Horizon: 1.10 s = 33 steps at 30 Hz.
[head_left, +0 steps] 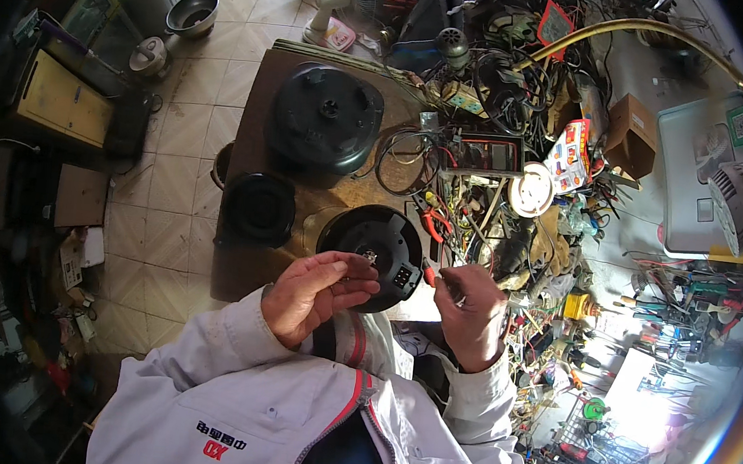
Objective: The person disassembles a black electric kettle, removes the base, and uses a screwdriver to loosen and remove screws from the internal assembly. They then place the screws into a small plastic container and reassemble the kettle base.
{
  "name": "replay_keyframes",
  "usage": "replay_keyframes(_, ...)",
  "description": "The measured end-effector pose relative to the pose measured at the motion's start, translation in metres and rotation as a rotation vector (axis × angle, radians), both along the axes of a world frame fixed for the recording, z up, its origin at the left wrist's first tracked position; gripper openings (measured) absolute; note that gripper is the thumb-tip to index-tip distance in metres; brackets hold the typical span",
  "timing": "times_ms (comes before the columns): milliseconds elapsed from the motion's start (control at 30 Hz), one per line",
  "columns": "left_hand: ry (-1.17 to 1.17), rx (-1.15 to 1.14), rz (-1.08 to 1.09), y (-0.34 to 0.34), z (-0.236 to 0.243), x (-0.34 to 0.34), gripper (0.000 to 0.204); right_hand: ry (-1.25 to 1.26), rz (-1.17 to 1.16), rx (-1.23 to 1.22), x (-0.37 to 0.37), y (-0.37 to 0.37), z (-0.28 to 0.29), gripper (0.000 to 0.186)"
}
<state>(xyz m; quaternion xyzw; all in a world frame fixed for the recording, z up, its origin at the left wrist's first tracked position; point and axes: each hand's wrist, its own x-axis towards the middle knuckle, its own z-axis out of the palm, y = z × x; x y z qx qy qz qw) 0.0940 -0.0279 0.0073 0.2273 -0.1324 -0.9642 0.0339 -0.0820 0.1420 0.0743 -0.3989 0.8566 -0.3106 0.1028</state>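
A round black appliance base lies at the table's near edge, with a dark socket block and a raised arm inside it. My left hand is cupped palm up over its near left side, fingers loosely curled and apart, and I see nothing held in it. Small shiny metal pieces show just beyond its fingertips. My right hand is closed at the right of the base, thumb and fingers pressed together. A red tip shows beside its thumb; what the fingers hold, if anything, is hidden. Red-handled pliers lie beyond the base.
A large black housing and a smaller black round part stand on the wooden table. A multimeter and coiled cables lie at the back. Heaped wires, a white disc and several hand tools crowd the right side.
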Motion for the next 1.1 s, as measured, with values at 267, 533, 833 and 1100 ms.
replay_keyframes(267, 0.007, -0.008, -0.016, -0.001, -0.002, -0.001, 0.035, 0.039, 0.130, 0.130, 0.010, 0.012, -0.029, 0.017)
replay_keyframes(533, -0.004, -0.032, -0.025, -0.002, 0.000, -0.001, 0.036, 0.241, 0.220, 0.237, 0.006, -0.005, -0.031, 0.014)
replay_keyframes(833, -0.013, -0.016, -0.022, 0.000, -0.002, -0.001, 0.034, 0.200, 0.275, 0.218, -0.004, -0.009, -0.031, 0.014)
replay_keyframes(1100, -0.022, -0.046, -0.066, -0.001, -0.006, -0.001, 0.037, 0.126, 0.314, 0.010, 0.013, -0.030, 0.004, 0.014)
